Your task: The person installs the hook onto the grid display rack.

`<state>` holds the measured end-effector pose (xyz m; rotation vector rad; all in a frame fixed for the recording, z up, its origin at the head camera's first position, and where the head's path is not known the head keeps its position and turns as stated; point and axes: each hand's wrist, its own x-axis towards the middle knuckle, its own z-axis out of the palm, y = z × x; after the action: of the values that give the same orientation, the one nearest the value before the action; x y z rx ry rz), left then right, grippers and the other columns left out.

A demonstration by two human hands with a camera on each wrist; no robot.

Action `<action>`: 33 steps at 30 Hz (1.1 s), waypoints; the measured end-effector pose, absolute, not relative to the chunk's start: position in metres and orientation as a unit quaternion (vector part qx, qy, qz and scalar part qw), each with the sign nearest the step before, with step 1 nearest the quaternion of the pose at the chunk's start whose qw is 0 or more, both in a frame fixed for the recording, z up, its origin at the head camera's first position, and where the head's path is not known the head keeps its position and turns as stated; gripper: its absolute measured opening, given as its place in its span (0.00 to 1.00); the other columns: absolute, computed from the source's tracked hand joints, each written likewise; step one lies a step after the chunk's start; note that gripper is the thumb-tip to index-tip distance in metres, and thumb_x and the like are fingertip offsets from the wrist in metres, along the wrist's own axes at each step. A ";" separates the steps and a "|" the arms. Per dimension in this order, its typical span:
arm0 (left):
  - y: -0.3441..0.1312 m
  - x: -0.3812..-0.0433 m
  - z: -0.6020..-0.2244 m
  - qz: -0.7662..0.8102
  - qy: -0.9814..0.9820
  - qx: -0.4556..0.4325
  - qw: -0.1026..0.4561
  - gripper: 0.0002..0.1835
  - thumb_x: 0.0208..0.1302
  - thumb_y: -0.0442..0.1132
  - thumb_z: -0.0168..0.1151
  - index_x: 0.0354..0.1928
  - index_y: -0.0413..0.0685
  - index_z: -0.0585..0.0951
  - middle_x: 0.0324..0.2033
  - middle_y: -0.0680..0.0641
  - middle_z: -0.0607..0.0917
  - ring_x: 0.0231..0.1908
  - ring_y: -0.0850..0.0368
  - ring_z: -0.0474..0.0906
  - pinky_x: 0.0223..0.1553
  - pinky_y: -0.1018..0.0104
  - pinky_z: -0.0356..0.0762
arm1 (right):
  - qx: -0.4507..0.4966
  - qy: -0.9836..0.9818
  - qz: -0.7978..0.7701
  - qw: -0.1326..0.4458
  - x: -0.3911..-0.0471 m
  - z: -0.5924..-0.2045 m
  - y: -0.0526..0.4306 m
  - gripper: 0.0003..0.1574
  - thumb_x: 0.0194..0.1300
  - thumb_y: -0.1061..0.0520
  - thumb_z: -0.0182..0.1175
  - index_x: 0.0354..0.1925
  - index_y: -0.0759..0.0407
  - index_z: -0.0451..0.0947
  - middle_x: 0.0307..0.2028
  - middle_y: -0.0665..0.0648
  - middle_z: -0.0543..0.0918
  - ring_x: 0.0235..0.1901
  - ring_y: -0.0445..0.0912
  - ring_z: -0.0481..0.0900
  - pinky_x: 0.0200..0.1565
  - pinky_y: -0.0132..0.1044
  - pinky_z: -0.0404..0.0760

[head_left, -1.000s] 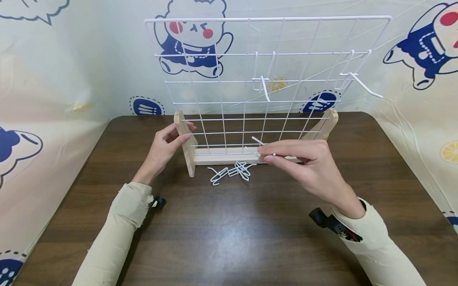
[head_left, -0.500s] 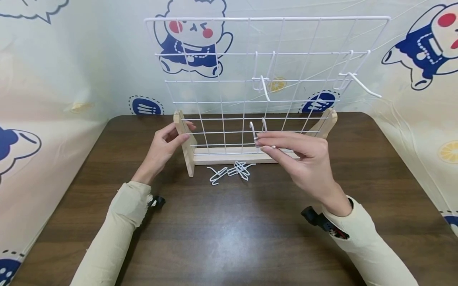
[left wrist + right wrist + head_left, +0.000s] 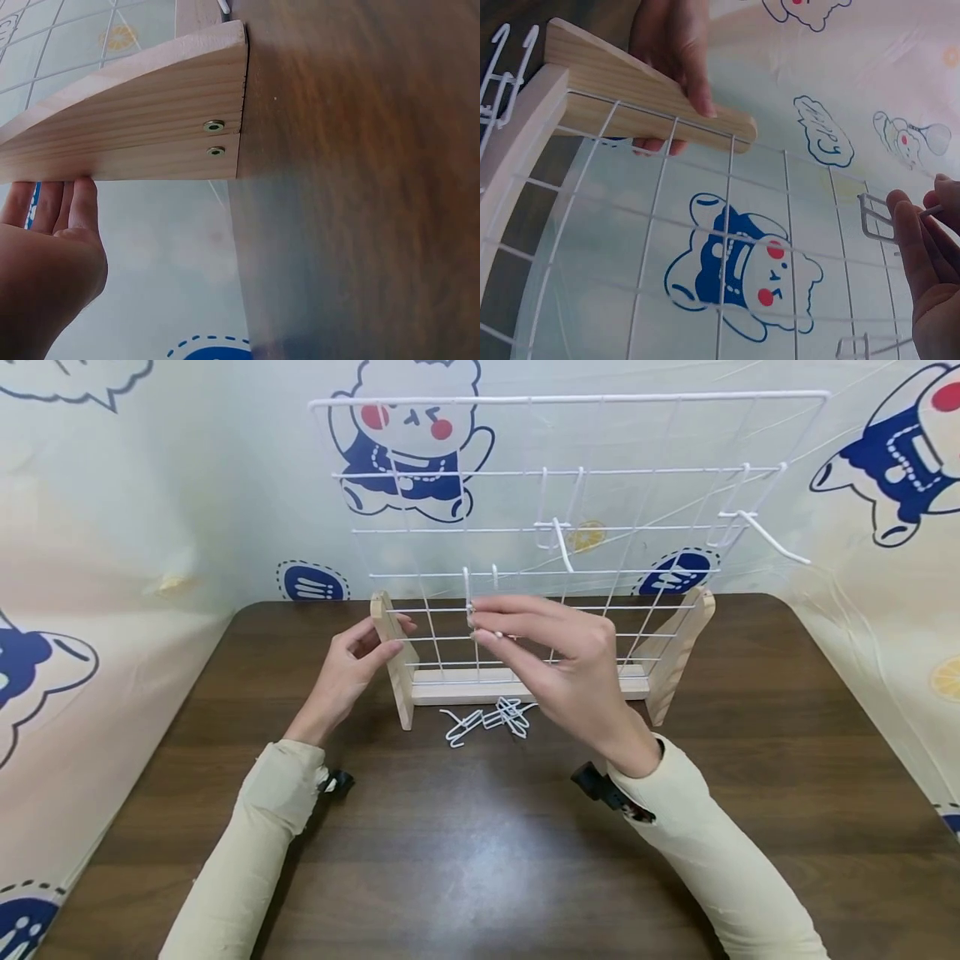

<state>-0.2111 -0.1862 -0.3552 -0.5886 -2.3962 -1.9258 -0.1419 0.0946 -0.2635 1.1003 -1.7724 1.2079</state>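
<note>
In front of the wire grid [image 3: 510,531], I have the right hand [image 3: 558,652] pinching 1 white hook [image 3: 467,587] by its stem, leaving its 2 prongs free; the left hand [image 3: 351,664] grips the wooden end [image 3: 396,672], presumably for steadiness; loose hooks [image 3: 510,718] lie nearby.

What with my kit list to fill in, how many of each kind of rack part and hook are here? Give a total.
Wire grid: 1
Wooden side pieces: 2
Wooden base bar: 1
Hooks hanging on the grid: 2
Hook in the right hand: 1
Total: 7, leaving out the loose hooks on the table, which overlap too much to count surely.
</note>
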 end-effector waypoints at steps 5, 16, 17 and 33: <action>-0.187 -0.212 -0.357 -0.629 -0.753 -0.194 0.004 0.22 0.73 0.40 0.58 0.64 0.37 0.74 0.58 0.39 0.80 0.59 0.42 0.73 0.58 0.63 0.73 | 0.435 -0.680 0.449 0.383 -0.155 -0.253 0.077 0.07 0.61 0.68 0.68 0.40 0.69 0.87 0.43 0.64 0.88 0.46 0.48 0.86 0.49 0.37 0.82; -0.190 -0.216 -0.358 -0.630 -0.750 -0.201 0.004 0.22 0.72 0.41 0.60 0.62 0.37 0.75 0.58 0.38 0.79 0.57 0.47 0.74 0.61 0.56 0.71 | 0.405 -0.665 0.438 0.449 -0.184 -0.229 0.047 0.10 0.65 0.63 0.66 0.41 0.71 0.86 0.43 0.65 0.88 0.47 0.52 0.86 0.55 0.37 0.79; -0.190 -0.216 -0.357 -0.630 -0.750 -0.201 0.005 0.22 0.72 0.41 0.60 0.62 0.37 0.75 0.58 0.38 0.79 0.56 0.47 0.74 0.61 0.56 0.71 | 0.406 -0.662 0.440 0.451 -0.186 -0.227 0.044 0.10 0.65 0.63 0.66 0.41 0.71 0.86 0.43 0.65 0.88 0.47 0.52 0.86 0.55 0.37 0.79; -0.191 -0.213 -0.355 -0.623 -0.757 -0.197 0.009 0.20 0.72 0.40 0.60 0.61 0.39 0.76 0.58 0.41 0.80 0.55 0.53 0.75 0.60 0.57 0.71 | 0.364 -0.697 0.460 0.411 -0.200 -0.230 0.039 0.10 0.67 0.60 0.66 0.42 0.65 0.88 0.43 0.60 0.88 0.42 0.44 0.86 0.47 0.32 0.81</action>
<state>-0.2131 -0.1912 -0.3552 -0.6146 -2.3646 -1.9477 -0.1996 0.0389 -0.2297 0.9160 -1.7551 1.1583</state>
